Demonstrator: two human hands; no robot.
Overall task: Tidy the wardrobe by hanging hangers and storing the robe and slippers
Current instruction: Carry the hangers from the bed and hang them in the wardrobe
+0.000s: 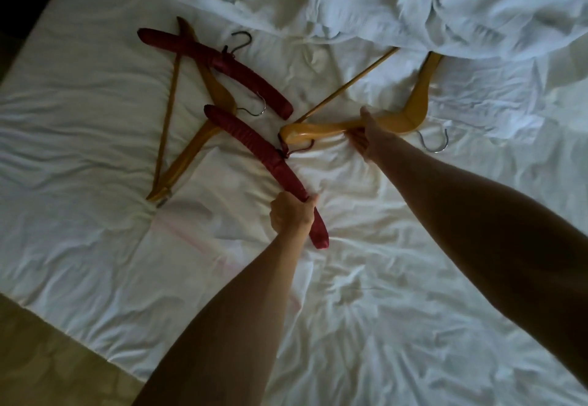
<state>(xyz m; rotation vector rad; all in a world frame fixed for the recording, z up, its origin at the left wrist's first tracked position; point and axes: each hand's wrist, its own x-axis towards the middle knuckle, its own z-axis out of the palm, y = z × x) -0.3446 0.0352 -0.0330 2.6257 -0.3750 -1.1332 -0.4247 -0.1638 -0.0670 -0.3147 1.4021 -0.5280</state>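
1. My left hand [291, 211] is wrapped around the near red padded hanger [254, 148], close to its lower end, on the white bed sheet [95, 246].
2. My right hand [362, 138] grips an arm of the right-side wooden hanger [410, 109].
3. Another red hanger [216, 65] lies across a second wooden hanger [203, 132], further left.
4. White crumpled fabric [413, 1] sits up top; can't tell if it's the robe.

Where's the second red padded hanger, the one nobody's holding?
Upper left of the head view, the loose red padded hanger lies on the bed sheet, across a wooden hanger.
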